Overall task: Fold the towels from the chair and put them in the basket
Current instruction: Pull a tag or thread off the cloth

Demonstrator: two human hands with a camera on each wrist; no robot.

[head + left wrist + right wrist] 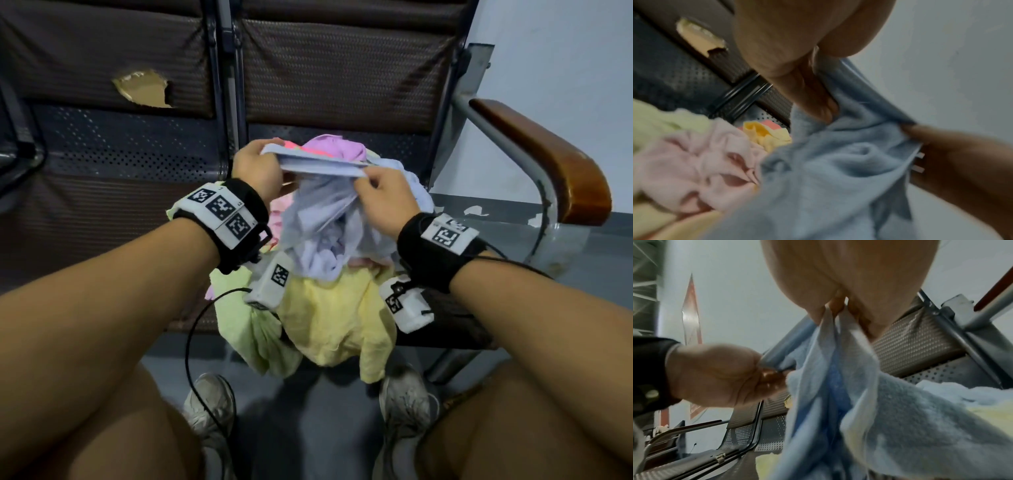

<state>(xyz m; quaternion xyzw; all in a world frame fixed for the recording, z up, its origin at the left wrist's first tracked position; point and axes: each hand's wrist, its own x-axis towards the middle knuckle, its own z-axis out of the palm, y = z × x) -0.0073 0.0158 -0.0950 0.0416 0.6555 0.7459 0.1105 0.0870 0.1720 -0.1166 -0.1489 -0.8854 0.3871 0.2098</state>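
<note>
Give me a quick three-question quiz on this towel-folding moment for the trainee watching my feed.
1. True or false: the left hand and the right hand both pinch the light blue towel.
2. Which towel hangs lowest over the front edge of the chair seat? A) yellow towel B) purple towel C) light blue towel
3. Fill in: the basket is ____ in all three views.

Key: 1 true; 2 A; 3 not visible.
</note>
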